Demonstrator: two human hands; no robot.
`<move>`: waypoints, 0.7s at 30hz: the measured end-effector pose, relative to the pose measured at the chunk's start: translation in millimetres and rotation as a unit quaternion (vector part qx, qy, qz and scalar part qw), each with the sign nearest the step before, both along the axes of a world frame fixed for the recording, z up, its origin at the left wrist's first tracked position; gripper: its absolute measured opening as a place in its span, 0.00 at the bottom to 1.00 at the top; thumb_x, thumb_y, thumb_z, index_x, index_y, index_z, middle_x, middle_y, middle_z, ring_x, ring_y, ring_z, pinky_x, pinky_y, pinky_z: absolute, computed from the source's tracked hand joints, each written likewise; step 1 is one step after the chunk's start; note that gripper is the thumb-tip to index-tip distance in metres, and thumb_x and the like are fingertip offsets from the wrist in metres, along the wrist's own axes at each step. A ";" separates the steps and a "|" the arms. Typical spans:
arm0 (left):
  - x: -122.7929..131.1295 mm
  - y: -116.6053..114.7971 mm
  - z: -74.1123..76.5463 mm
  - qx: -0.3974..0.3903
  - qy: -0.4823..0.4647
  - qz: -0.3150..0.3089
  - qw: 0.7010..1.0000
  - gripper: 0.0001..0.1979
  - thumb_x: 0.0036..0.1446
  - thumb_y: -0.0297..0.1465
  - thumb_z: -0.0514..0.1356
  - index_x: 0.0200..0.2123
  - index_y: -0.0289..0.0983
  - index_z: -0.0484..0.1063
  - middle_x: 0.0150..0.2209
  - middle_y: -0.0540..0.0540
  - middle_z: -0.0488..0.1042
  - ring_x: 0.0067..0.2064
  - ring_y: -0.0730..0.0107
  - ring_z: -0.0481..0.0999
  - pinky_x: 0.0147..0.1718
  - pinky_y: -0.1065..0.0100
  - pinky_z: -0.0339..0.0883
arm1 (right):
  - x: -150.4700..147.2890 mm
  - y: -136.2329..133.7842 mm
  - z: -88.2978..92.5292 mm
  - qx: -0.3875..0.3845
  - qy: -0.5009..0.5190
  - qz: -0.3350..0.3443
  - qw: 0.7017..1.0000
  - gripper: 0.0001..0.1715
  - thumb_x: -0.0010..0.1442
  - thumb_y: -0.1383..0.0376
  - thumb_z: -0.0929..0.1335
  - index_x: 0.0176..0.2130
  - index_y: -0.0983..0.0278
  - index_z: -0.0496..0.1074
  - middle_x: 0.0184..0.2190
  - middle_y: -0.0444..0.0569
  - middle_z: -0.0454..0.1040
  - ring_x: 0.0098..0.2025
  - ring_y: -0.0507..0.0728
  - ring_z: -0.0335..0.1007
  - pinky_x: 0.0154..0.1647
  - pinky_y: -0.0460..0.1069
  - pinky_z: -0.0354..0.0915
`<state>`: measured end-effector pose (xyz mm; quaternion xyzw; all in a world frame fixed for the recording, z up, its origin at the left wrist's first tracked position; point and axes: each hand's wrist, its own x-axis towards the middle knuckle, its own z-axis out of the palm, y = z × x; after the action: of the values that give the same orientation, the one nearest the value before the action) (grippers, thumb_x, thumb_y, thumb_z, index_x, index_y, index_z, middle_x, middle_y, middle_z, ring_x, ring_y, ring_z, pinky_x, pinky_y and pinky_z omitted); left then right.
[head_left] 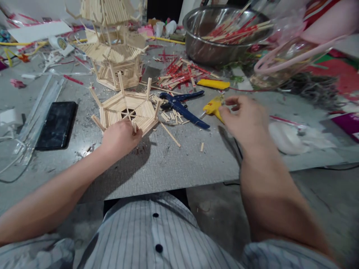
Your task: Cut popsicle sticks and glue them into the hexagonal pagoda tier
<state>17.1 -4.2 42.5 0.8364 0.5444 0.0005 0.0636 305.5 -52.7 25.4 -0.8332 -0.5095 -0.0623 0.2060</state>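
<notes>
On the near rim of a hexagonal wooden-stick frame with upright corner posts, my left hand is closed in a pinch. A short wooden stick shows at its fingertips; whether it is fixed to the frame I cannot tell. My right hand is beside a yellow hot glue gun, its thumb overlapping the handle in view. These fingers are curved, with a gap between them and the thumb. Blue-handled cutters lie between the frame and the glue gun's nozzle.
Behind the frame stands a tiered stick pagoda. A steel bowl holds chopsticks in red wrappers, with more wrappers in front. A black phone lies left. Stick offcuts are scattered mid-table; a white roll is right.
</notes>
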 end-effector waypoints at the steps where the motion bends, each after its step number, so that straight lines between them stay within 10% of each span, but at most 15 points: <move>1: 0.0 0.0 0.1 0.001 0.003 -0.002 1.000 0.17 0.56 0.36 0.48 0.27 0.34 0.73 0.28 0.40 0.73 0.30 0.63 0.73 0.26 0.66 0.59 | 6.4 -0.7 0.7 -0.039 -0.025 -0.013 0.999 0.21 0.55 0.63 0.65 0.48 0.70 0.71 0.43 0.61 0.74 0.47 0.64 0.69 0.47 0.56 0.62; 10: -0.6 -1.0 -0.3 0.019 -0.007 -0.005 1.000 0.16 0.55 0.36 0.48 0.27 0.36 0.72 0.30 0.41 0.75 0.29 0.65 0.72 0.26 0.66 0.60 | 24.3 2.8 -5.2 -0.252 -0.021 -0.019 0.967 0.32 0.56 0.60 0.63 0.57 0.71 0.62 0.52 0.68 0.66 0.53 0.69 0.63 0.47 0.57 0.60; 21: -1.3 0.0 -1.9 0.011 -0.005 -0.020 1.000 0.17 0.56 0.36 0.48 0.24 0.36 0.71 0.30 0.40 0.74 0.30 0.63 0.73 0.26 0.66 0.61 | 31.6 29.3 -14.7 -0.278 -0.050 0.002 0.959 0.29 0.51 0.68 0.64 0.54 0.69 0.62 0.50 0.65 0.66 0.50 0.70 0.65 0.45 0.60 0.62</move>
<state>15.8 -4.2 40.7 0.8479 0.5271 0.0093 0.0567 337.1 -23.4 10.7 -0.8526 -0.5177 0.0406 -0.0589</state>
